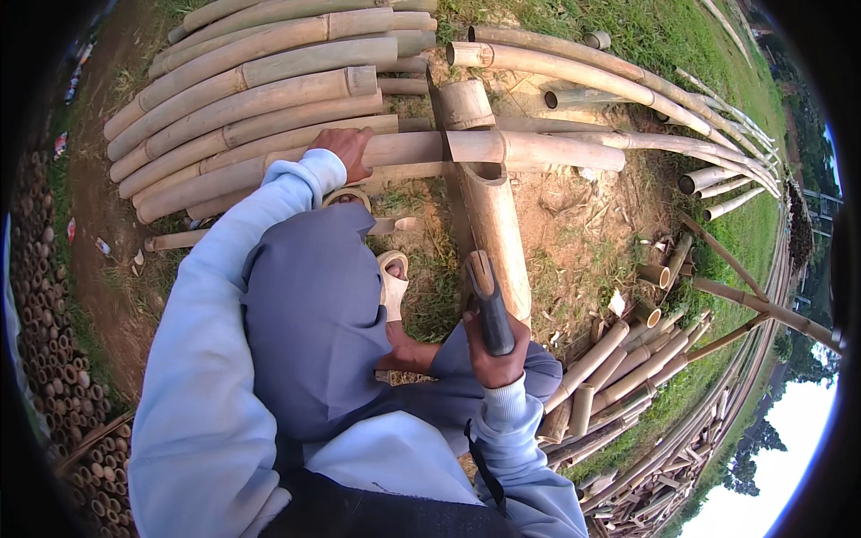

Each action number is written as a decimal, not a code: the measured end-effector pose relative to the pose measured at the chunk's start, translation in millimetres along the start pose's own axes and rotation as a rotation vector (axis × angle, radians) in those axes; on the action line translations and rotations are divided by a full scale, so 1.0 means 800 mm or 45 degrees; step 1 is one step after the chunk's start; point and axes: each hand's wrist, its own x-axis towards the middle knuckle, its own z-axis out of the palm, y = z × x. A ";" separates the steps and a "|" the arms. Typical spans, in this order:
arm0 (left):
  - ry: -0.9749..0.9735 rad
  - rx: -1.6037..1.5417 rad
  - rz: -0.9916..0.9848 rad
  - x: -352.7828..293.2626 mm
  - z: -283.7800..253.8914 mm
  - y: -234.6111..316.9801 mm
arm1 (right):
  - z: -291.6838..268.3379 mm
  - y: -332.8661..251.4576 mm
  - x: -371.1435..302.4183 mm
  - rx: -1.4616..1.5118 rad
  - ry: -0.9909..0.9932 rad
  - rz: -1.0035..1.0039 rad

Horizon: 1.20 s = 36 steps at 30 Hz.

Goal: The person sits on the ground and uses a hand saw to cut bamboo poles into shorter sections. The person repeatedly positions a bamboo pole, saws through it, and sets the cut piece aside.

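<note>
My right hand (499,356) is wrapped round the black handle of a handsaw (455,202). The long dark blade points away from me and crosses a bamboo pole (547,150), which lies left to right in front of me. Left of the blade, my left hand (346,151) grips the same pole from above. Beneath the pole runs a thick bamboo support (502,242), pointing away from me, with an open notch on its top near the pole. How deep the blade sits in the pole is hard to tell.
Several cut bamboo poles (269,94) lie side by side at the far left. Long poles (592,65) stretch over grass at the right, and short bamboo pieces (601,363) are piled near my right side. My sandalled foot (393,278) is close below the pole.
</note>
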 end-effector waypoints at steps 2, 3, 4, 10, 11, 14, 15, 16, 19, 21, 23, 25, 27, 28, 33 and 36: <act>0.002 0.023 0.037 0.006 -0.019 -0.001 | 0.023 0.020 0.023 0.010 0.022 -0.046; 0.003 0.034 0.031 0.002 -0.023 0.001 | 0.024 0.031 0.020 0.038 -0.028 0.004; -0.012 0.035 0.027 -0.007 -0.018 0.001 | 0.025 0.039 0.009 0.059 -0.081 0.072; -0.036 0.043 -0.028 0.002 -0.029 0.005 | -0.046 -0.006 -0.116 -0.109 -0.009 0.069; 0.004 0.036 -0.027 0.008 -0.029 0.002 | -0.042 -0.009 -0.099 -0.108 0.041 -0.009; -0.024 0.009 -0.029 0.006 -0.028 0.002 | -0.009 0.024 -0.027 -0.017 0.003 0.010; 0.019 0.027 0.002 0.014 -0.037 0.001 | 0.006 0.029 -0.005 -0.023 0.072 -0.084; 0.022 0.031 0.015 0.009 -0.029 0.001 | 0.006 0.035 -0.010 0.003 0.008 -0.021; -0.006 0.011 0.014 0.005 -0.022 -0.009 | -0.001 0.035 -0.047 0.050 -0.090 0.097; -0.037 0.024 0.003 0.005 -0.024 -0.005 | -0.027 0.008 -0.100 -0.037 -0.058 0.079; -0.067 0.010 -0.015 0.006 -0.035 -0.001 | -0.033 -0.002 -0.108 -0.080 0.001 0.057; -0.070 -0.021 0.016 0.014 -0.028 -0.005 | -0.020 0.006 -0.065 -0.003 0.024 -0.032; -0.097 -0.034 0.016 0.004 -0.010 -0.001 | 0.014 0.019 -0.009 0.016 0.028 -0.009; -0.042 -0.007 0.028 0.019 -0.029 -0.001 | 0.032 0.022 0.029 -0.016 0.080 -0.063; -0.071 -0.045 0.034 0.015 -0.045 -0.013 | 0.006 0.022 -0.028 0.097 -0.051 0.078; -0.119 -0.034 0.029 0.019 -0.032 -0.013 | -0.042 0.002 -0.102 -0.177 -0.047 0.024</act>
